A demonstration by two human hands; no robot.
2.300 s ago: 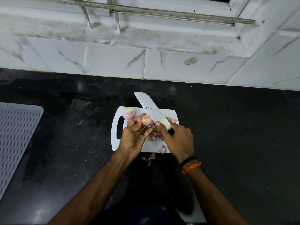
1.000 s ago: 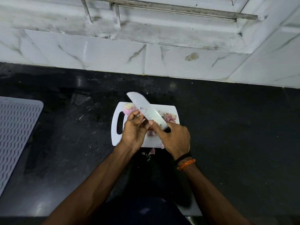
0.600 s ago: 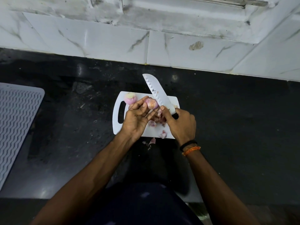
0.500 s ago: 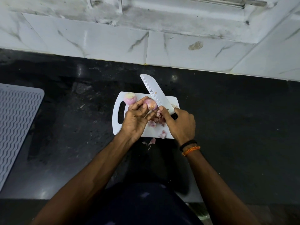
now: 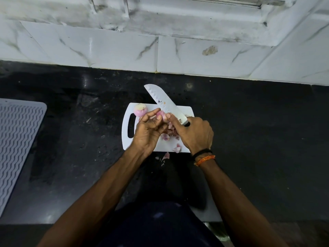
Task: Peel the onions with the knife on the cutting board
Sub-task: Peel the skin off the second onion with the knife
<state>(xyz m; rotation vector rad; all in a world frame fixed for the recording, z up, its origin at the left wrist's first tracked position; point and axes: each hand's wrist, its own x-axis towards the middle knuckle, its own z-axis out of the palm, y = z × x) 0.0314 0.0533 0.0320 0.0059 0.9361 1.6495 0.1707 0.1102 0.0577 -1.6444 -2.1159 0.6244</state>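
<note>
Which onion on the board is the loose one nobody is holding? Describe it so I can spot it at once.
Find the white cutting board on the black counter. At its far left corner, above the handle slot, sits the loose onion. Unlike the onion pinched in the left hand, nothing touches it.

A black polished stone countertop [image 5: 249, 139] fills the middle of the view, and it shows small crumbs, dusty smears and some soft reflections of light. Behind it stands a wall of white marble-pattern tiles with grey veins [image 5: 114, 49]; one tile has a brownish chipped spot [image 5: 210, 50]. Above the tiles runs a white stained ledge [image 5: 178, 24] with grey dirt marks, and at the very top a grey metal window frame [image 5: 249, 0] is partly visible. On the left side of the countertop lies a light grey ribbed mat with a wavy pattern [image 5: 16, 143]. The light is dim and cool.
</note>
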